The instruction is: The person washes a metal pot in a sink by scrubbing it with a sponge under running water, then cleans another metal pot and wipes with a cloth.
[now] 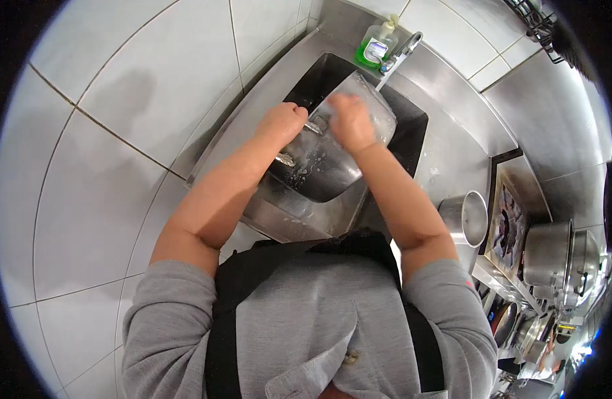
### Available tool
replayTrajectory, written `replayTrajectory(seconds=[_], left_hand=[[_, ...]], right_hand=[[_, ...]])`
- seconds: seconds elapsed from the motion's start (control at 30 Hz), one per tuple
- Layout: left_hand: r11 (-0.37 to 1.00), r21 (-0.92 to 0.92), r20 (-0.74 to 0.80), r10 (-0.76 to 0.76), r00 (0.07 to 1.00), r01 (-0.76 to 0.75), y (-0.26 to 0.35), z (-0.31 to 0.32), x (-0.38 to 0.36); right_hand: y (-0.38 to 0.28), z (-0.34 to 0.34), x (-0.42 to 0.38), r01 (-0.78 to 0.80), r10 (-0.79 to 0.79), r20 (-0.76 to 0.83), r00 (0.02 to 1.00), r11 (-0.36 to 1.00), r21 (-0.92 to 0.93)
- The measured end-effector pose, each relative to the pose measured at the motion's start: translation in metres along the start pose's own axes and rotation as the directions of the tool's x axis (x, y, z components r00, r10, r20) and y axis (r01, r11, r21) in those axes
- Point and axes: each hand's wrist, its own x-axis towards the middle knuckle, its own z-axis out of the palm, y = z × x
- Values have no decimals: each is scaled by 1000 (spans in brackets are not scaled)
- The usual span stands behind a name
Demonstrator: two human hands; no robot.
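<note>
A clear, wet container (pixel 332 163) with drops and foam on it rests tilted in the steel sink (pixel 412 126). My left hand (pixel 283 124) is closed at the container's left side, round a metal handle-like piece (pixel 312 126) whose end sticks out beside the fingers. Over the container's upper part is my right hand (pixel 350 120), smeared by motion, so its fingers and anything in them cannot be made out. Below my left hand, another shiny metal piece (pixel 285 159) shows at the container's edge.
Behind the sink stand a faucet (pixel 406 52) and a bottle of green soap (pixel 376 48). On the right are a steel pot (pixel 465 218), a gas burner (pixel 507 223) and a large lidded pot (pixel 548 256). White tiles (pixel 113 133) cover the left wall.
</note>
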Motion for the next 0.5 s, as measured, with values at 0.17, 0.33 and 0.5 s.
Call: replayTrajectory(seconds=[0.17, 0.33, 0.5], left_hand=[[999, -2, -6, 50, 999, -50, -1, -1, -3], [1000, 28, 13, -1, 1000, 0, 6, 1, 1], [999, 37, 9, 39, 999, -39, 6, 6, -3]], right_hand=[[12, -11, 10, 168, -186, 191, 964, 980, 104], [-13, -10, 3, 57, -51, 150, 987, 998, -35], [22, -16, 24, -137, 140, 137, 981, 990, -27]])
